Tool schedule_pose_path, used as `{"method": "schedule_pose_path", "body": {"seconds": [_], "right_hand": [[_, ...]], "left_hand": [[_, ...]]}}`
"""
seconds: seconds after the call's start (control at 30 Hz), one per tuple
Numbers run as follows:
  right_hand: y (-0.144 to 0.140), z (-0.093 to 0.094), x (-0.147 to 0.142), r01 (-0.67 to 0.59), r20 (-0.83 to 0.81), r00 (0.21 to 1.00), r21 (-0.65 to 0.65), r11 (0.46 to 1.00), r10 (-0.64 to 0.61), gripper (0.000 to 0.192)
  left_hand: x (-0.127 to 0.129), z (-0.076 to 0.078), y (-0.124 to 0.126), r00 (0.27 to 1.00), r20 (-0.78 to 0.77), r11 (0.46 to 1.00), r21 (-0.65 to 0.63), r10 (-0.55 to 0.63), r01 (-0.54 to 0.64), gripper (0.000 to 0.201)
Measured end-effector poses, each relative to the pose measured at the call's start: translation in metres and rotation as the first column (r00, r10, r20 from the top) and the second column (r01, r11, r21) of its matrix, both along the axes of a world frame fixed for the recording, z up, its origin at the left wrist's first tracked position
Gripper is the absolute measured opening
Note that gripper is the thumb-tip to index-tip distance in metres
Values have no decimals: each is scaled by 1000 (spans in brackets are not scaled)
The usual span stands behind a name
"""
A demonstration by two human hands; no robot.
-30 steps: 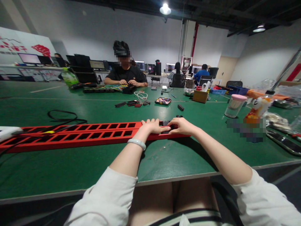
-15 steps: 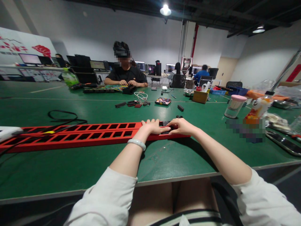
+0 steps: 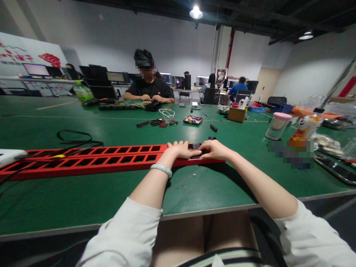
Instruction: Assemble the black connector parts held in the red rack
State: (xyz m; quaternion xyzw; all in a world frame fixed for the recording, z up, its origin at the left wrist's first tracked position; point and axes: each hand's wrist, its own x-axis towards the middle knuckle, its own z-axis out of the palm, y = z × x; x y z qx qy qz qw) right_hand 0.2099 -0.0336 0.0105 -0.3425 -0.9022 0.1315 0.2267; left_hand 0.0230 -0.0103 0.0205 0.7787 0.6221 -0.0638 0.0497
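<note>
A long red frame (image 3: 94,159) with two rows of rectangular slots lies across the table before me. My left hand (image 3: 180,149) rests flat on it, fingers spread over the far edge and thumb stretched to the right. At the frame's right end, my right hand (image 3: 215,149) curls its thumb and fingers round a small black block (image 3: 204,151), which is mostly hidden by the hand. Another dark piece (image 3: 196,146) sits in the frame between the two hands. The left thumb tip reaches the right fingertips.
A black cable (image 3: 79,137) and a white device (image 3: 11,157) lie over the frame's left end. Loose dark pieces (image 3: 157,122), a small box (image 3: 193,120), a pink-lidded cup (image 3: 278,126) and a bottle (image 3: 306,129) stand farther off. Across the table sits a person (image 3: 148,87).
</note>
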Motion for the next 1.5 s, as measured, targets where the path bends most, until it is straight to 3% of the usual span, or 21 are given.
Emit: {"method": "schedule_pose_path", "body": {"seconds": [0.73,1.03,1.5], "right_hand": [[3,-3,0,1,-8,1000,-25,1000,-1,34],[0,-3,-2,28,-32,999,47,998,-26,40],[1,-5,-1,19,-4,1000,53,998,-19,39]], "left_hand": [[-2,-4,4,1000,7,1000,10,-8,8,94],[0,-1,0,1000,17,1000,14,-3,3,97],[0,-1,1,1000,9,1000,9,3,-3,94]]}}
